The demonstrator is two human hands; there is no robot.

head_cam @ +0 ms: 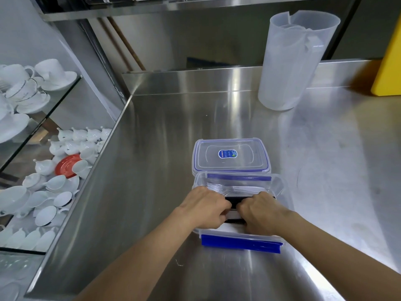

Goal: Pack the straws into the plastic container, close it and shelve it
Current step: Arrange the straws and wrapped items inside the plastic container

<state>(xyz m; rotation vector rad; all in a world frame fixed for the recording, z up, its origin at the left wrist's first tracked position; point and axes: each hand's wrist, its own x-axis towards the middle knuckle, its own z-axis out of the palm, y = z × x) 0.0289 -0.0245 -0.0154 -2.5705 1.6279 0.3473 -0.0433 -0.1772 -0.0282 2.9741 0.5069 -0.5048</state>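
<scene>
A clear plastic container (280, 187) with blue clips stands open on the steel counter, near the front. Both hands reach down into it. My left hand (204, 208) and my right hand (261, 210) are closed side by side on a bundle of black straws (233, 202) that lies across the inside of the container. Clear plastic items show in the container's far half. The container's lid (231, 155), clear with a blue rim and a round blue sticker, lies flat on the counter just behind the container.
A tall translucent plastic jug (290, 61) stands at the back right, beside a yellow board (388, 61). Left of the counter's edge, glass shelves (63, 98) hold several white cups, saucers and a red saucer (67, 166). A steel shelf (173, 5) runs overhead at the back.
</scene>
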